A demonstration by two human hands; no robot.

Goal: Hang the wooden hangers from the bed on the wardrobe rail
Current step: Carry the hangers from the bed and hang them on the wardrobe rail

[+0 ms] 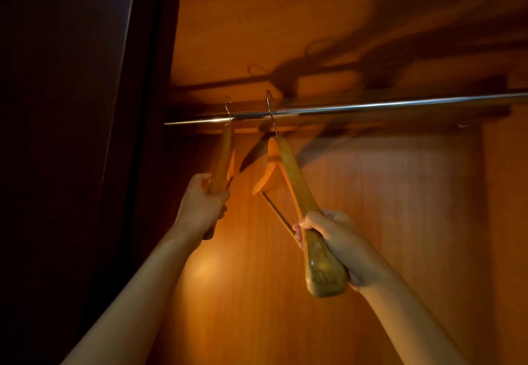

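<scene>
Two gripped hangers on rail

Two wooden hangers with metal hooks are seen at a shiny wardrobe rail. The left hanger is viewed edge-on, its hook over the rail near the left end. The right hanger — angled, with a lower crossbar — is hooked just beside it.

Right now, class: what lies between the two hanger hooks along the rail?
Head view: only bare rail between the left hanger's hook and right hanger's hook.
</scene>
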